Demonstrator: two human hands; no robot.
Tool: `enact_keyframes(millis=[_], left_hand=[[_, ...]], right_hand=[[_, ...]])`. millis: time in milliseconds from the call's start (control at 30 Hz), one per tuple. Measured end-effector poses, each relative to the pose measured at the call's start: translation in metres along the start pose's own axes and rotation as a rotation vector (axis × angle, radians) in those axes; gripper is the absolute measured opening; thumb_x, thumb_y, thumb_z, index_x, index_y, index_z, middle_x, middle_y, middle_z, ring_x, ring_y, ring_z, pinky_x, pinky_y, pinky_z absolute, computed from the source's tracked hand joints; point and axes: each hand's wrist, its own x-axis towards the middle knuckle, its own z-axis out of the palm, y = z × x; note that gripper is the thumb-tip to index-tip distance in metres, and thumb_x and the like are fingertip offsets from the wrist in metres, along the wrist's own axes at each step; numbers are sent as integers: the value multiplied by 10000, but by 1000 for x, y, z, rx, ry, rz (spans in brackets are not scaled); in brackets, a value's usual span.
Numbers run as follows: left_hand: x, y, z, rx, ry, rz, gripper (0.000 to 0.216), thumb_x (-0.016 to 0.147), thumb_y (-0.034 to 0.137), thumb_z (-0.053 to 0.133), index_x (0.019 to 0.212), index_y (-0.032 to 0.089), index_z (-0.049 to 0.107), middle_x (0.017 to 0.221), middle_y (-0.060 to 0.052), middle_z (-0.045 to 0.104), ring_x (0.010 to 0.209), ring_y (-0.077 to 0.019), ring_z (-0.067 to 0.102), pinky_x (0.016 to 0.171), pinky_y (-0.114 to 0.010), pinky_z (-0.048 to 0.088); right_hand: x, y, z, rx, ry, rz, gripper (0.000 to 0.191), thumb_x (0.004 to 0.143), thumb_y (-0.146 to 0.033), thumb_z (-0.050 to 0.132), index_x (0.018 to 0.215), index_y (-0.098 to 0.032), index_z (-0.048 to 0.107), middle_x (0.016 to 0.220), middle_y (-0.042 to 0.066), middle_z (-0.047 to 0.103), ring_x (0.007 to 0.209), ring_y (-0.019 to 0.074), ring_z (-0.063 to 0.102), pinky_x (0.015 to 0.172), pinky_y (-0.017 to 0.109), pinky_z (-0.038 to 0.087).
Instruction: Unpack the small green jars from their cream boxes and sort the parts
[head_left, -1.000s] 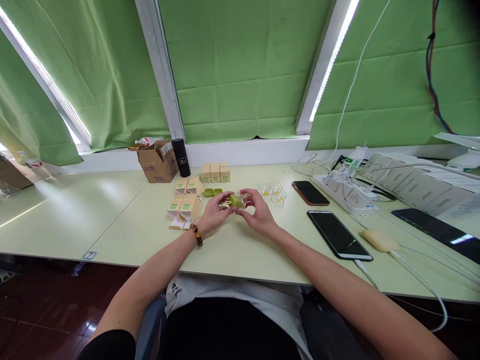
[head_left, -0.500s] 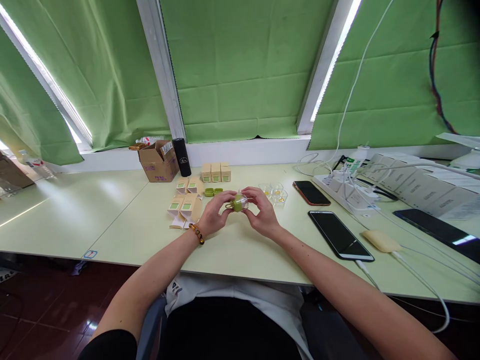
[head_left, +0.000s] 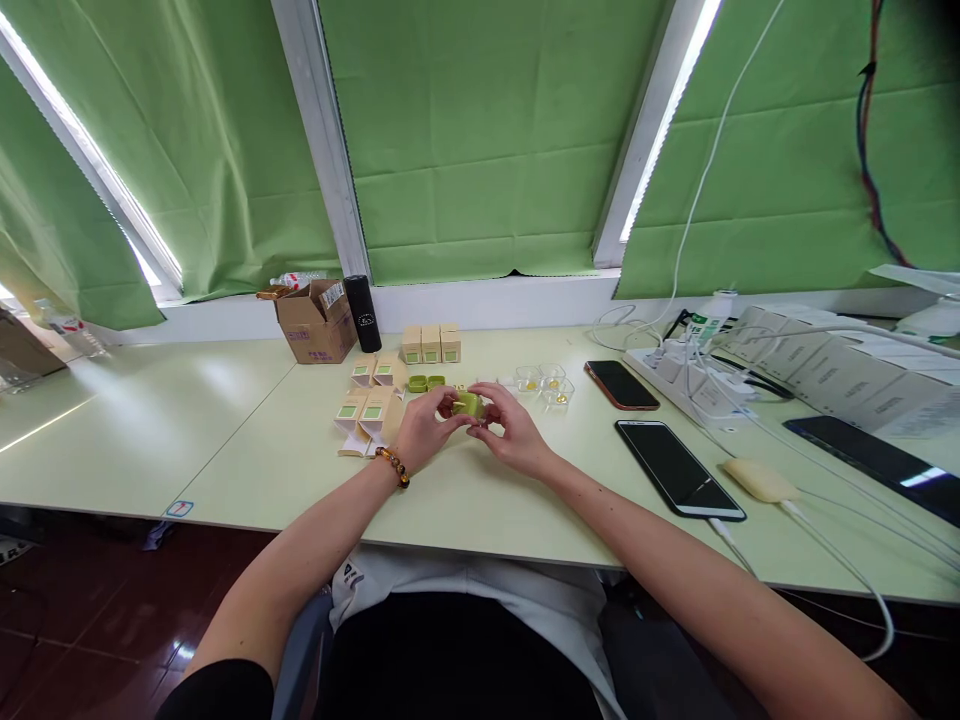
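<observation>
A small green container [head_left: 468, 404] is held up over the table between both hands. My left hand [head_left: 429, 425] grips its left side with the thumb underneath and fingers curled behind. My right hand [head_left: 511, 428] pinches the right side between thumb and fingers, partly hiding it. Just behind the left fingers lie small green pieces [head_left: 426, 383] side by side. To the right of my right hand are several clear cups [head_left: 556, 390] with yellow bits in them. Small beige boxes [head_left: 370, 412] with green labels stand left of my left hand, some with open flaps.
More beige boxes [head_left: 430, 345] stand in a row behind. A cardboard box [head_left: 316, 325] and a black cylinder [head_left: 363, 314] are at the back left. Phones [head_left: 679, 468], a power strip [head_left: 686, 385], cables and white boxes [head_left: 840, 370] crowd the right side.
The container has turned in my hands: its clear part showed on the right before, and now mostly green shows. Both hands have shifted slightly, staying closed on it.
</observation>
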Motion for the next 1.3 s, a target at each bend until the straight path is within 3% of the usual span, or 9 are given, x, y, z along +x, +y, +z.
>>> enact_keyframes(millis=[133, 267, 367, 567, 700, 800, 933, 1100, 1300], left_hand=[[1, 1, -1, 62, -50, 83, 184, 985, 387, 701, 1069, 226, 675, 897, -31, 729, 756, -163, 666, 730, -321, 584], [5, 1, -2, 91, 37, 191, 116, 1013, 280, 635, 1059, 222, 726, 1058, -96, 731, 980, -209, 695, 879, -380, 599], [5, 3, -2, 53, 65, 174, 112, 1008, 262, 629, 994, 219, 732, 1081, -102, 734, 1053, -222, 696, 905, -389, 598], [5, 6, 1, -135, 100, -51, 128, 1023, 296, 590, 960, 212, 664, 1111, -106, 763, 1028, -213, 729, 852, -358, 601], [11, 1, -1, -327, 197, -234, 202, 1016, 398, 626, 969, 201, 623, 1109, -104, 765, 1008, -201, 739, 848, -343, 616], [16, -7, -1, -460, 262, -389, 320, 970, 481, 696, 914, 185, 588, 1009, -97, 768, 865, -186, 742, 762, -338, 640], [19, -15, 1, -543, 262, -550, 357, 944, 477, 744, 893, 164, 580, 880, -77, 758, 747, -170, 732, 721, -348, 655], [18, -18, 5, -591, 263, -610, 297, 963, 400, 738, 900, 149, 593, 867, -76, 764, 736, -164, 738, 741, -358, 666], [17, -17, 4, -679, 252, -663, 228, 985, 328, 708, 906, 145, 596, 896, -83, 777, 759, -163, 752, 807, -397, 682]], right_hand=[[1, 5, 1, -19, 14, 51, 429, 879, -303, 730, 1291, -282, 609, 1273, 105, 613, 764, 175, 666, 727, 413, 629], [2, 4, 0, -3, 19, 76, 444, 881, -300, 713, 1306, -267, 588, 1247, 100, 650, 750, 168, 672, 763, 419, 632], [2, 1, 0, -17, 3, 85, 468, 868, -303, 718, 1309, -261, 568, 1216, 90, 681, 726, 165, 659, 701, 391, 608], [4, -1, -4, -110, 37, 110, 529, 840, -297, 745, 1327, -279, 538, 1225, 86, 724, 866, 215, 637, 674, 370, 552], [5, 0, -10, -72, 65, 118, 543, 853, -307, 738, 1352, -276, 525, 1206, 81, 745, 996, 240, 634, 792, 399, 544], [7, -1, -13, 64, 76, 130, 480, 883, -344, 730, 1320, -270, 546, 1219, 87, 745, 1079, 245, 652, 906, 432, 535], [7, -5, -14, 160, 90, 85, 453, 864, -327, 765, 1269, -268, 572, 1291, 94, 726, 1165, 257, 658, 995, 460, 511], [4, -12, -11, 73, 134, -7, 420, 846, -294, 784, 1230, -281, 617, 1323, 85, 698, 1230, 280, 639, 1042, 485, 510], [10, -11, -14, 336, 218, 86, 413, 916, -561, 723, 1191, -306, 549, 1226, 95, 736, 1147, 273, 708, 993, 487, 576]])
